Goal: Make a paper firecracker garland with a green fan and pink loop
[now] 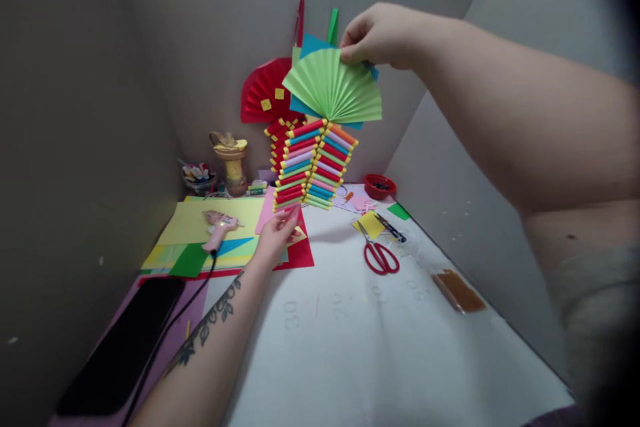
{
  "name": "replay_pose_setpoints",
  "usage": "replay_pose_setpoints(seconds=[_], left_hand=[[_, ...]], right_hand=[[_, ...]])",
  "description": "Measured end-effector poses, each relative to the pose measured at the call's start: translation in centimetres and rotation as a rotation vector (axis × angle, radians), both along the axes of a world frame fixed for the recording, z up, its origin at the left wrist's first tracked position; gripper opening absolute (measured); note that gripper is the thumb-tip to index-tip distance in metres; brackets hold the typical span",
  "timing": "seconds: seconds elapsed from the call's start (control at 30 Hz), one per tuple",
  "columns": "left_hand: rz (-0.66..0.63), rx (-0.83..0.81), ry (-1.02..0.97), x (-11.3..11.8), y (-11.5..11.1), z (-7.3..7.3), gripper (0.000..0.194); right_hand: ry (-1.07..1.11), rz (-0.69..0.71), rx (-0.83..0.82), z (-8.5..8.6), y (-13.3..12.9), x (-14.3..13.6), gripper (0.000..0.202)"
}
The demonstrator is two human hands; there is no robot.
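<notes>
And the right hand (377, 37) pinches the fan (333, 83) by its top edge, rolls (313, 167) hanging below that grip! Left hand (277, 238) at the lowest ones; whether it's grasping, I can't tell.

The light-green pleated fan (333, 85) partly hides a red pleated fan (261, 82) behind it — to its lower right, dark bits (381, 185) in a red bowl (371, 191) are too small to identify.
</notes>
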State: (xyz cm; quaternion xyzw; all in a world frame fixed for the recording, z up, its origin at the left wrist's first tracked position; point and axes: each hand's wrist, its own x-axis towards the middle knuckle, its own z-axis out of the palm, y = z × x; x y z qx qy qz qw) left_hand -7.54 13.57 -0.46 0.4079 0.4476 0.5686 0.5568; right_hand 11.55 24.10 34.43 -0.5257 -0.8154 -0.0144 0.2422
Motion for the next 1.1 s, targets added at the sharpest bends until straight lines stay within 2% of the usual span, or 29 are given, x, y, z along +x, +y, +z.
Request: replay_pose_setpoints(seconds=[0.07,0.13,0.2,0.27,0.4,0.53,0.67,0.77,0.97,1.1], left_hand=[[-0.011,-0.036,0.016,0.0,0.1,-0.7,0.067],[0.01,-0.052,0.027,0.0,0.2,-1.3,0.073],[0.042,-0.053,0.021,-0.1,0.3,-1.6,0.066],[0.072,-0.047,0.026,-0.3,0.3,-1.5,0.05],[0.146,-0.031,0.163,-0.6,-0.2,-0.9,0.031],[0.182,-0.016,0.238,-0.7,-0.2,-1.0,0.036],[0.159,0.017,0.222,-0.4,0.1,-1.3,0.043],[0.122,0.048,0.244,0.0,0.0,-0.9,0.042],[0.185,0.086,0.212,0.3,-0.3,-0.1,0.067],[0.158,0.081,0.232,-0.2,0.1,-0.8,0.045]], right_hand=[[-0.077,-0.056,0.08,-0.2,0.1,0.2,0.036],[-0.134,-0.072,0.156,-0.3,0.5,0.6,0.035],[-0.173,-0.067,0.207,-0.4,1.0,1.1,0.032],[-0.22,-0.082,0.244,-0.6,1.6,1.7,0.03],[-0.265,-0.14,0.254,-1.2,2.7,3.0,0.029],[-0.243,-0.196,0.214,-1.8,3.2,4.1,0.028],[-0.084,-0.201,0.129,-1.8,2.7,4.5,0.03],[0.004,-0.157,0.111,-1.6,1.7,3.9,0.029],[0.119,-0.037,0.028,-1.9,-0.8,0.6,0.026],[0.187,0.08,0.031,-2.2,-1.1,-1.2,0.022]])
